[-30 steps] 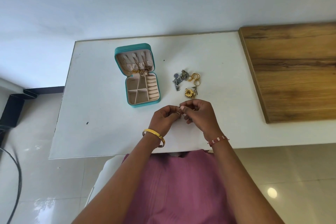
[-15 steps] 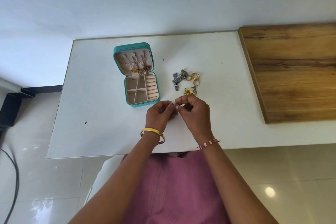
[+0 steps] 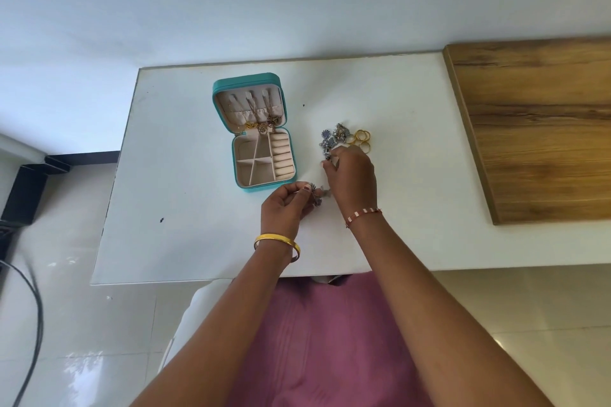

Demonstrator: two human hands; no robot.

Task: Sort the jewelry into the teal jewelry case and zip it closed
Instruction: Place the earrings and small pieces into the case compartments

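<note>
My left hand pinches a small silver piece, and the open case lies just up-left of it (nearer this hand). My right hand reaches into the pile; I can't tell its grip.

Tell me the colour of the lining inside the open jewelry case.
Pale beige lining inside the teal jewelry case, clearest in the head view.
</note>
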